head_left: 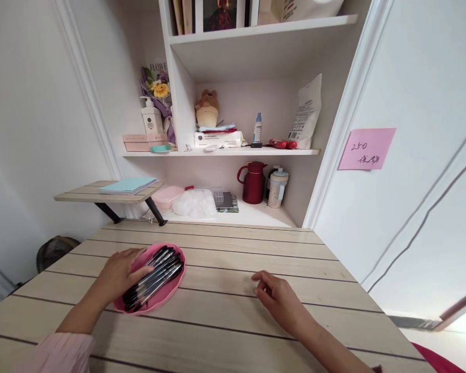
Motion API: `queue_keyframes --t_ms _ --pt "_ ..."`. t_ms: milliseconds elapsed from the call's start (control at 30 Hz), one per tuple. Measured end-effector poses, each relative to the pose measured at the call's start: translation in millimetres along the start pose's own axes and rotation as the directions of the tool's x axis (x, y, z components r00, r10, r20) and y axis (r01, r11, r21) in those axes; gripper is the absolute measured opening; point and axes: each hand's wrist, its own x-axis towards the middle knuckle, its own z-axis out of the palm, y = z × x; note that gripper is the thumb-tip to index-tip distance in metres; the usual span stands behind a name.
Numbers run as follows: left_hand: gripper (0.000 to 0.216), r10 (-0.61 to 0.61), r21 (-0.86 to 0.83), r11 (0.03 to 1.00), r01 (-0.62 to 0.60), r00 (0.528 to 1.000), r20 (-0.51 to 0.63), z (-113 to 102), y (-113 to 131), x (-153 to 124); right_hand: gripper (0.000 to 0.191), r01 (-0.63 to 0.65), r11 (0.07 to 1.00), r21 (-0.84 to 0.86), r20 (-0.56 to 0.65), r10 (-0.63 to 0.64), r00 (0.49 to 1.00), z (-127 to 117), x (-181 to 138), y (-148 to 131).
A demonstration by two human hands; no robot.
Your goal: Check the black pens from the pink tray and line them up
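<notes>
Resting on the wooden desk [233, 269], the right hand [281, 300] lies loosely curled and holds nothing, well right of the pink tray [166, 295]. Left hand [118, 274] lies open over the tray's near-left rim, fingers touching the black pens [153, 277] without gripping any. All the pens lie bundled diagonally inside the tray; none are out, so the handling looks barely begun.
</notes>
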Motion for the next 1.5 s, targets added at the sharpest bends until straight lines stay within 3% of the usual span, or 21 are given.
queue_keyframes --t_ms 67,167,267,367,500,600,867,1233,1500 --pt "0.049 0.065 -0.078 0.994 -0.075 0.991 -0.120 -5 34 6 0.034 0.034 0.998 -0.059 -0.158 -0.043 0.987 -5 6 0" --pt "0.055 0.128 -0.162 0.973 -0.163 0.970 -0.205 0 102 12 0.043 0.095 0.963 -0.251 -0.372 -0.186 0.909 -11 16 -1" --pt "0.064 0.168 -0.061 0.980 -0.190 0.952 -0.257 13 159 19 0.046 0.100 0.896 -0.432 -0.484 -0.323 0.813 -16 26 -2" --pt "0.059 0.179 0.047 0.984 -0.174 0.913 -0.366 23 187 27 0.052 0.048 0.849 -0.527 -0.548 -0.383 0.744 -27 34 -1" --pt "0.065 0.181 0.155 0.981 -0.121 0.860 -0.477 28 190 34 0.061 -0.031 0.799 -0.600 -0.574 -0.404 0.712 -45 38 2" --pt "0.069 0.163 0.198 0.978 -0.071 0.849 -0.502 29 182 35 0.063 -0.102 0.763 -0.638 -0.594 -0.405 0.695 -55 39 4" --pt "0.070 0.058 0.217 0.975 0.040 0.903 -0.426 24 162 40 0.062 -0.176 0.739 -0.650 -0.626 -0.390 0.675 -57 44 15" --pt "0.070 0.000 0.181 0.981 0.064 0.942 -0.335 28 163 47 0.061 -0.224 0.758 -0.612 -0.644 -0.313 0.698 -52 48 35" --pt "0.056 0.034 0.099 0.995 -0.008 0.963 -0.268 22 169 43 0.054 -0.093 0.807 -0.584 -0.590 -0.342 0.731 -43 47 27"
